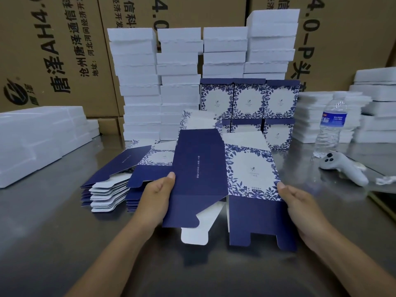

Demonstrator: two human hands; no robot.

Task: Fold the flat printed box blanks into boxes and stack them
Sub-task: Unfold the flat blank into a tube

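brown corrugated cartons (pixel 53 50) with black print form the back wall. below them a dull, reflective metal table (pixel 42 232) fills the view. tall stacks of white foam trays (pixel 137 82), matte with rough edges, stand at the back and to both sides. between the stacks, folded boxes (pixel 249 99) sit in two rows, one on the other, white with blue leaf borders and navy tops. the box blank (pixel 199 168), smooth card, half opened, is held above the table's middle between both hands, its navy panel left, its floral panel right, its flaps hanging toward the person. the pile of flat blanks (pixel 111 183) lies just left of it. the left hand (pixel 156 196) pinches the navy panel's edge, thumb on top. the right hand (pixel 300 206) grips the floral panel's right edge. a clear plastic water bottle (pixel 331 127) stands at the right, and a white controller (pixel 342 168) lies near it.
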